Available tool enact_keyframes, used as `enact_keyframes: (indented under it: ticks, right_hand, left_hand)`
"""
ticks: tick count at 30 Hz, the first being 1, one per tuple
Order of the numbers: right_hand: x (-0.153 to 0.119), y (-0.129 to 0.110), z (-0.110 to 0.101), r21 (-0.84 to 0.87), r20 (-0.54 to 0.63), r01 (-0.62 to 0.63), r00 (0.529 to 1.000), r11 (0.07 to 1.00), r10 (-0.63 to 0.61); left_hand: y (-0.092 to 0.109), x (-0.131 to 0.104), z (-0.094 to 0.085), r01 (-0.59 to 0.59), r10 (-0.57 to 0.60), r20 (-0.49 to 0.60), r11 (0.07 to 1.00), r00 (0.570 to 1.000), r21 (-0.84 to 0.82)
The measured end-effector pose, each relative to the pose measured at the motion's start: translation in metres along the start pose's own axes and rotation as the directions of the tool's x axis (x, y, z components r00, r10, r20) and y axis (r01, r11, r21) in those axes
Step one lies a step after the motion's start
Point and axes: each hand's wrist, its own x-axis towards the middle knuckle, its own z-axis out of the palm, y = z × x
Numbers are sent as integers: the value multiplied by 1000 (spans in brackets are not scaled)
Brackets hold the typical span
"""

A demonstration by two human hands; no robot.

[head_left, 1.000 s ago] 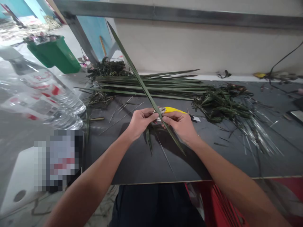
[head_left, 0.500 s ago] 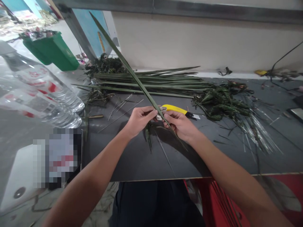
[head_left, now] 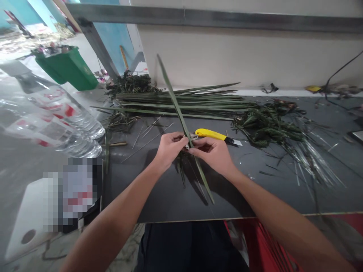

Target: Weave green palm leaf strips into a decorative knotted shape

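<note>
Both hands meet at a long green leaf strip (head_left: 175, 100) that slants over the dark table, its tip pointing up and away. My left hand (head_left: 171, 149) is closed, pinching the strip at its middle. My right hand (head_left: 213, 152) pinches the same strip from the other side, thumb and fingers pressed together. Pale wrapping, perhaps on the fingers, shows where they meet; I cannot make it out. Just behind the right hand lies a yellow utility knife (head_left: 211, 134) with its blade out. A small dark leaf piece (head_left: 180, 172) shows below the left hand.
A pile of long leaves (head_left: 181, 104) lies along the back of the table (head_left: 159, 204). Dark woven leaf pieces (head_left: 269, 122) sit at the right. Water bottles (head_left: 68, 113) stand at the left, near a green bin (head_left: 69, 70). A metal bar (head_left: 227, 19) crosses above.
The leaf strip has slid down toward me through the fingers and stands steeper. Its lower end now reaches farther below the hands. The right hand's grip has shifted.
</note>
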Motion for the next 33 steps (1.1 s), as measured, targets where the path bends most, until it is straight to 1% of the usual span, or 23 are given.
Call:
enact_keyframes:
  ticks: [3,6,10,15,21,26,28,30,33]
  right_hand:
    - [-1,0,1,-8,3,22,1000,1000,-22]
    - [3,2,-1,-22,-2,6,1000,1000,-6]
    - [6,1,-3,-25,22,-21,1000,999,22]
    - [2,-4,-4,-103,162,-65,983,993,81]
    - [2,-8,-8,-116,198,-82,975,990,104]
    - [4,-10,-12,-17,227,-146,963,989,146]
    - [6,-9,-14,18,247,-166,956,986,156]
    - [6,-8,-17,33,262,-181,951,983,167]
    - [7,-8,-20,19,275,-189,945,982,176]
  left_hand:
    - [2,0,-1,32,-32,55,999,998,-4]
    - [1,0,0,7,-7,53,1000,999,-6]
    - [1,1,0,-48,48,-1,999,999,10]
    - [3,6,-5,-125,126,-147,992,981,19]
    - [5,9,-8,-171,157,-243,984,957,-39]
    - [6,11,-9,-202,183,-264,978,947,-50]
    - [5,12,-10,-216,195,-295,976,935,-40]
    - [3,14,-12,-218,197,-321,975,927,-32]
    - [2,14,-12,-210,190,-320,977,928,-30]
